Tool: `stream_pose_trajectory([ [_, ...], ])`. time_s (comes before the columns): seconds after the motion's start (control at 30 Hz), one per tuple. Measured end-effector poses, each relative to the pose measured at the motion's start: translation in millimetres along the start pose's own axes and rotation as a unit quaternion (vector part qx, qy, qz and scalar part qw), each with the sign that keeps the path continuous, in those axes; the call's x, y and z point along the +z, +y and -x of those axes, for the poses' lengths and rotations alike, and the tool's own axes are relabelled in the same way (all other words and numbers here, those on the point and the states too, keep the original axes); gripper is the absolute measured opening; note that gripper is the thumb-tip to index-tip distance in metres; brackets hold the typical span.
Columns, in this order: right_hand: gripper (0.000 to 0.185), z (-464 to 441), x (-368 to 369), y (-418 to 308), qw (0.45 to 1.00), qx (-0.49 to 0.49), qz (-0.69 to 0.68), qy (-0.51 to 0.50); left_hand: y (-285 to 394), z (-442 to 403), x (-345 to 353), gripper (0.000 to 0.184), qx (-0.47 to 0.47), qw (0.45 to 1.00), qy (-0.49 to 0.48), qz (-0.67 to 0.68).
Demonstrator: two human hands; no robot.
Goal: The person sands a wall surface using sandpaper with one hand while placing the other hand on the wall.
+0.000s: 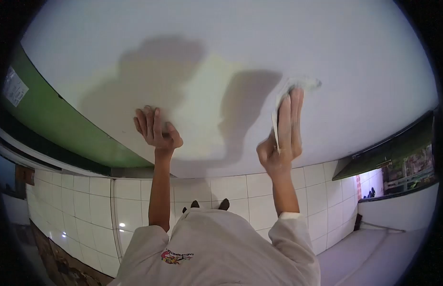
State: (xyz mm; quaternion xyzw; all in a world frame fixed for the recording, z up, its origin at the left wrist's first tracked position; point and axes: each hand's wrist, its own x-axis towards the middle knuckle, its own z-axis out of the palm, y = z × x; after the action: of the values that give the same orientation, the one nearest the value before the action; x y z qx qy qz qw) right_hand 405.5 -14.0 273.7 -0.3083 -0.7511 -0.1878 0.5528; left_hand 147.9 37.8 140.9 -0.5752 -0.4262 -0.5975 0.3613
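Observation:
A pale wall (pixel 369 52) fills the upper view. My left hand (pixel 157 128) rests against it, fingers apart, holding nothing. Higher up and to the right, my right hand (pixel 283 128) presses a thin, pale, flat sheet (pixel 275 119) against the wall with its fingers stretched along it. Most of this sheet is hidden behind the fingers, so its exact kind is unclear. Around those fingertips is a rough whitish patch (pixel 311 82) with a grey smudge at its right end.
A green panel (pixel 73 109) with a white paper label (pixel 15 87) stands at the left. White floor tiles (pixel 231 189) run along the wall's foot, where dark shoe tips (pixel 224 204) show. On the right is an opening (pixel 402 171) with greenery beyond. Shadows of my arms fall on the wall.

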Motion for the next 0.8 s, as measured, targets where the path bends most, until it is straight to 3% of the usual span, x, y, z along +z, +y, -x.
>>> stream_pose_trajectory([
  [0.07, 0.076, -33, 11, 3, 1.000, -0.006, 0.000, -0.027, -4, 3, 2, 0.051, 0.010, 1.000, 0.001, 0.003],
  [0.2, 0.078, -12, 58, 14, 0.999, 0.006, 0.041, -0.035, 1, 3, 1, 0.051, 0.020, 1.000, -0.008, -0.004],
  [0.27, 0.060, 11, 62, 11, 0.997, 0.039, 0.037, -0.058, 1, 2, 5, 0.051, 0.020, 1.000, -0.007, -0.008],
  [0.5, 0.064, 158, 79, 10, 0.976, 0.102, -0.049, -0.188, 6, 4, 9, 0.053, 0.025, 1.000, -0.005, -0.006],
  [0.67, 0.069, 258, 73, -10, 0.907, 0.197, -0.097, -0.360, 6, 4, 8, 0.054, 0.022, 1.000, -0.009, -0.014],
  [0.73, 0.069, 328, 62, -21, 0.886, 0.246, -0.126, -0.372, 6, 3, 8, 0.049, 0.015, 1.000, 0.002, -0.011],
  [0.8, 0.069, 335, 54, -20, 0.866, 0.292, -0.153, -0.377, 4, 5, 9, 0.049, 0.015, 1.000, 0.006, -0.001],
])
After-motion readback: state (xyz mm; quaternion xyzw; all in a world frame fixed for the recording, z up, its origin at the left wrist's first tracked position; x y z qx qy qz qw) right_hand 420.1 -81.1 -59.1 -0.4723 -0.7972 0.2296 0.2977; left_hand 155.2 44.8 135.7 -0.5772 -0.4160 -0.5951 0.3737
